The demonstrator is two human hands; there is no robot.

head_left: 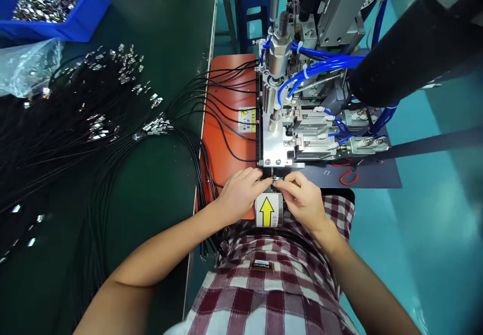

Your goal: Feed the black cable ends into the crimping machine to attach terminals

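Note:
At the near end of the machine's metal head (272,146), my two hands meet over a small shiny metal connector (277,179). My right hand (304,196) pinches this connector between thumb and fingertips. My left hand (241,194) is closed beside it, its thumb reaching to the connector. A black cable (216,181) runs under the left hand's fingers; its end is hidden there. Below the hands is a white label with a yellow arrow (266,212). Several black cables (226,123) lead over the orange plate (230,164) into the machine's edge.
A bundle of cables with metal ends (158,125) lies on the dark green table (151,194), near a larger cable pile (33,134). A blue bin (90,18) holds many small metal parts. Blue air hoses (324,66) and a black tube (407,43) extend rightward. Red-handled scissors (349,177) lie right.

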